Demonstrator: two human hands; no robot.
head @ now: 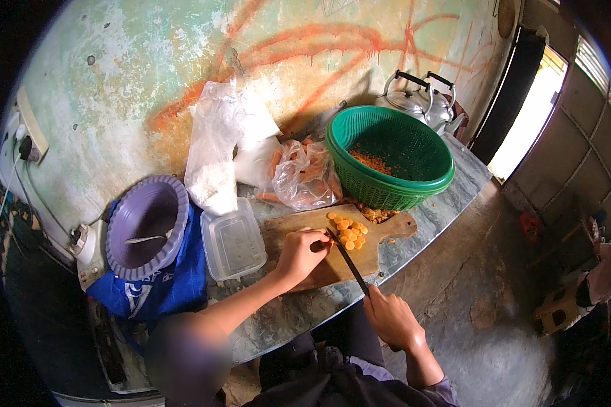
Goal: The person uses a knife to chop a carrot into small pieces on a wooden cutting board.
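My right hand [393, 316] grips the handle of a dark-bladed kitchen knife [350, 263] that slants across a wooden cutting board [310, 274]. The knife's tip end is beside the fingertips of my left hand [301, 255]. Thumb and fingers of that hand pinch a small carrot piece, mostly hidden by the fingers. Several round orange carrot slices [350, 233] lie loosely on the board, just beyond the blade. The board's handle [401, 225] points to the right.
Behind the board stand a plastic bag of carrots [305, 175] and green baskets [394, 188] with orange shreds. Leftward are a clear plastic container [233, 239], a purple basin [113, 239] holding a spoon, and a blue bag [183, 285]. Metal kettles [407, 102] stand far right.
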